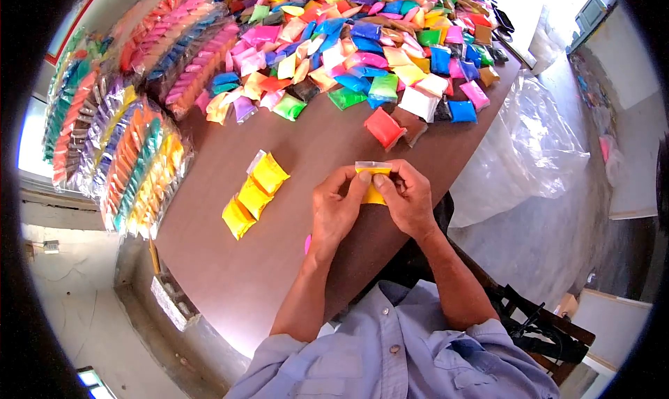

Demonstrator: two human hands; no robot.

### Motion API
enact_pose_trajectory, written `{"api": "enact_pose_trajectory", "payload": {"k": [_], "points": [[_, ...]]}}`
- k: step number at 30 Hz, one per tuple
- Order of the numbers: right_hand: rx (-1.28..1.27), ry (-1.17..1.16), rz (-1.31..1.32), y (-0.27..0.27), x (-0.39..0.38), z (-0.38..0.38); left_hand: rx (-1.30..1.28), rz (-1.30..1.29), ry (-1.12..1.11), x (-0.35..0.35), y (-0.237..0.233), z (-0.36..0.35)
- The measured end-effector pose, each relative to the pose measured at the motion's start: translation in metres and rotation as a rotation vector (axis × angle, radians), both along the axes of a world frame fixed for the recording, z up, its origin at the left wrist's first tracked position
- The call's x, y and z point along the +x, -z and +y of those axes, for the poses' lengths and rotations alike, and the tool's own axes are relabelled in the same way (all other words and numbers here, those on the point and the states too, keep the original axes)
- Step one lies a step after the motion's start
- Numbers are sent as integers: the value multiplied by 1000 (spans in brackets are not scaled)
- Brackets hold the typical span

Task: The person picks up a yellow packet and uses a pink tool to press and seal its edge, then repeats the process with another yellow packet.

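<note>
Fingers (346,179) of both hands are closed narrow on one small yellow packet (373,194), pinching near its clear top edge. I see the left hand (333,214) on the left side and the right hand (408,200) on the right (thumbs close together at the middle). The packet is held upright just over the brown table (279,259), at the centre of the frame. Left of the hands, three more yellow packets (254,193) lie in a slanting row, touching one another. Above, a red packet (383,128) sits at the near edge of a loose heap of coloured packets (362,43) across the top. Wrapped bundles (132,155) line the upper left; a clear plastic sheet (529,148) lies at the right.
</note>
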State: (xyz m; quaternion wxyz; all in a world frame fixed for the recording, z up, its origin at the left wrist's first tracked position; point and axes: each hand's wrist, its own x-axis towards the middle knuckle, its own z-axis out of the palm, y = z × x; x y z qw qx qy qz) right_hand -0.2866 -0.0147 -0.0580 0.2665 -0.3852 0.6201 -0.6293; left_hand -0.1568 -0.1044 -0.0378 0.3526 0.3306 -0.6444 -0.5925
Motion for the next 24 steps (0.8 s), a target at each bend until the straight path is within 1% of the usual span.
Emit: {"api": "enact_pose_trajectory", "payload": {"k": [2, 5, 7, 11, 14, 16, 17, 19, 20, 23, 24], "points": [[10, -19, 41, -7, 1, 1, 0, -35, 1, 2, 2, -2], [40, -49, -19, -12, 3, 1, 15, 8, 26, 5, 6, -3], [62, -15, -38, -13, 5, -2, 14, 49, 18, 6, 8, -4], [82, -13, -45, -14, 3, 0, -4, 10, 7, 1, 0, 0], [40, 17, -86, -11, 4, 1, -34, 22, -8, -2, -4, 3], [11, -18, -64, -4, 2, 1, 30, 4, 4, -1, -3, 2], [12, -18, -65, -3, 2, 1, 30, 3, 5, 0, -1, 1], [3, -18, 42, -4, 2, 0, 22, 66, 10, 2, 6, -2], [3, -18, 40, -6, 3, 0, 22, 64, 9, 2, 7, -2], [52, -12, 4, -18, 5, 0, -23, 37, -50, 2, 9, -1], [103, -29, 42, -18, 4, 0, -1, 58, -57, 2, 9, -1]]}}
